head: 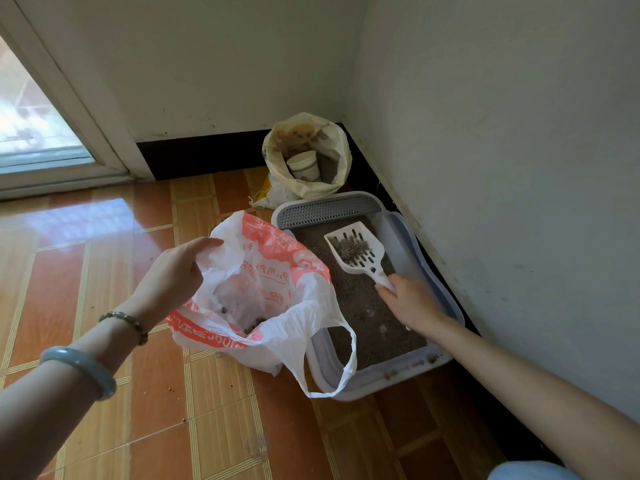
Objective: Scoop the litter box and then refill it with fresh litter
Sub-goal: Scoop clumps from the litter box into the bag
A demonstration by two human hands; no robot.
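Note:
A pale litter box (437,282) stands on the floor against the right wall, filled with grey-brown litter (367,306). My right hand (412,303) grips the handle of a white slotted scoop (356,249), held over the litter with a dark clump lying in it. To the left of the box, my left hand (173,275) pinches the rim of a white and red plastic bag (263,292) and holds it open. Some dark clumps lie at the bottom of the bag.
In the corner behind the box stands an open yellowish sack (306,154) with a white cup (304,166) inside. A glass door (34,116) is at the far left. Shiny orange floor tiles (156,393) spread in front, with a few stray crumbs.

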